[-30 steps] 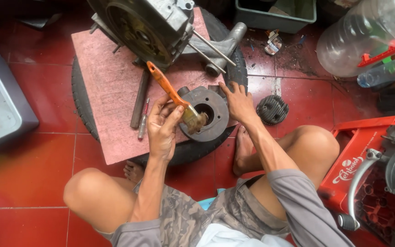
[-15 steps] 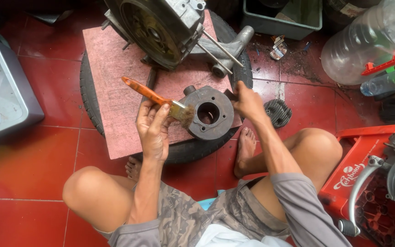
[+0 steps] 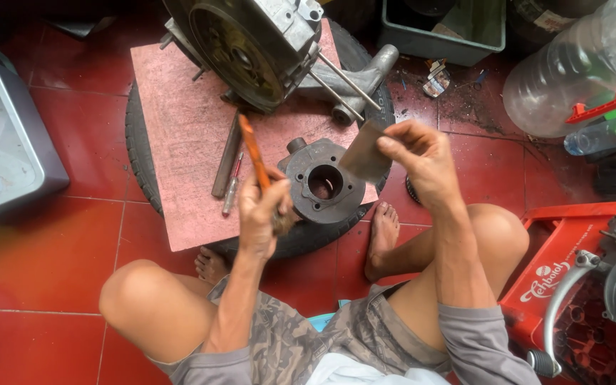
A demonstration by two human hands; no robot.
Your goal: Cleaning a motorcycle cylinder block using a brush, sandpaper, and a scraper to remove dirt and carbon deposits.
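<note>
Left hand [image 3: 257, 214]: raised, fingers closed in a fist-like grip. Right hand [image 3: 422, 158]: lifted, fingertips pinched, forearm extended forward.

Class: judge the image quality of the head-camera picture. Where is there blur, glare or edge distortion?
Head view: even daylight with soft shadows; the right hand and the grey sheet it holds look slightly blurred; pale glare on the clear bottle; the left hand and brush are fairly sharp; the edges bend slightly.

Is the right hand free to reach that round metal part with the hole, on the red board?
Probably yes for reach: the right hand hovers just beside the round metal part, with nothing between them. But its fingers pinch a thin flat grey piece, so gripping the part would likely mean putting that down first.
</note>
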